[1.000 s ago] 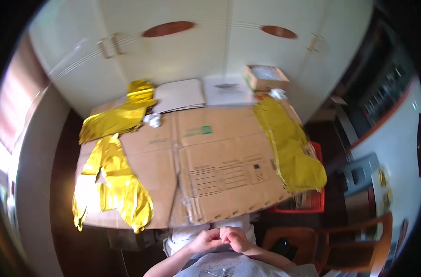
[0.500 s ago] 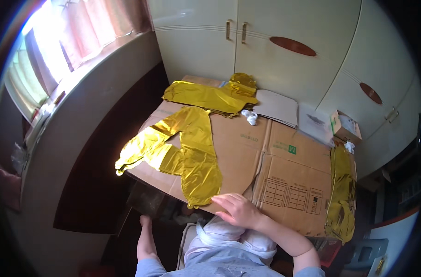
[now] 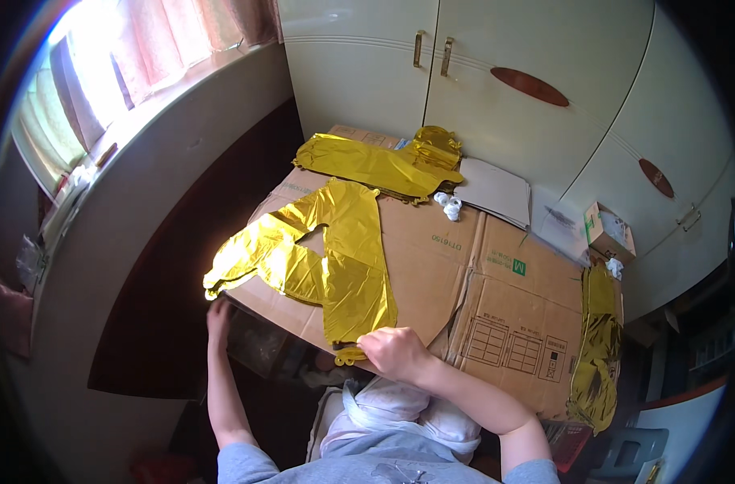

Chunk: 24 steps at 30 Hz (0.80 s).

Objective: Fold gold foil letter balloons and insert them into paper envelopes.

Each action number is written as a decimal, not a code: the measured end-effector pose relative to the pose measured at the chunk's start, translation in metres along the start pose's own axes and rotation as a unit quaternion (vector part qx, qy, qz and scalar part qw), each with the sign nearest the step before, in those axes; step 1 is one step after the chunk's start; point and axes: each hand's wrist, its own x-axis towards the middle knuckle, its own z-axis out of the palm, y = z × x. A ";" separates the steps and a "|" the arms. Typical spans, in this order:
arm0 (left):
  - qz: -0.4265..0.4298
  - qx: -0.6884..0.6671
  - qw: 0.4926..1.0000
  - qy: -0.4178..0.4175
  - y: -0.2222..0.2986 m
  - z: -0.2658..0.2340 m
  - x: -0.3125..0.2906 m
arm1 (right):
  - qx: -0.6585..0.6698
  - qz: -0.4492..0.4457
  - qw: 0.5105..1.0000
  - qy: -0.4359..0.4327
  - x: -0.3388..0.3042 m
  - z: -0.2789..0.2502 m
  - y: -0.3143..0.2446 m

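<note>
On cardboard (image 3: 416,270), gold foil (image 3: 355,262), green lettering (image 3: 518,267), grids (image 3: 524,351)

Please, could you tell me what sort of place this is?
Probably a room in a home: there are curtains at a bright window, tall pale cupboards, and cardboard with gold foil pieces spread on it.

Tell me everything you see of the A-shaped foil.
The foil is shiny gold, creased and thin-looking, with an opening in its middle. It lies mostly flat on cardboard, glare whitening its left leg. The right hand pinches its right foot; the left hand is by its left foot, contact unclear.
</note>
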 end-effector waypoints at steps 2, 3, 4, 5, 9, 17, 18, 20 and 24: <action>0.139 0.058 0.963 0.223 0.047 -0.013 -0.014 | 0.079 0.019 0.995 0.056 0.007 0.002 0.002; 0.182 0.061 0.951 0.242 0.074 -0.013 -0.025 | 0.113 0.035 0.990 0.081 0.009 0.002 0.004; 0.225 0.065 0.936 0.263 0.103 -0.013 -0.039 | 0.161 0.072 0.982 0.062 0.011 -0.003 0.006; 0.277 0.070 0.927 0.244 0.131 -0.009 -0.055 | 0.209 0.109 0.971 0.043 0.014 -0.010 0.008; 0.358 0.105 0.923 -0.095 0.219 0.010 -0.119 | 0.235 0.118 0.956 0.127 0.025 -0.036 0.008; 0.439 0.065 0.888 -0.122 0.247 0.084 -0.100 | -0.037 -0.175 0.895 0.408 0.043 -0.040 -0.003; 0.375 0.012 0.921 -0.102 0.250 0.083 -0.097 | -0.036 -0.150 0.912 0.381 0.047 -0.035 0.004; 0.301 -0.012 0.953 -0.023 0.235 0.076 -0.065 | -0.031 -0.101 0.940 0.325 0.057 -0.020 0.024; 0.153 -0.326 0.931 0.050 0.224 0.068 -0.014 | -0.053 -0.030 0.987 0.149 0.077 0.000 0.080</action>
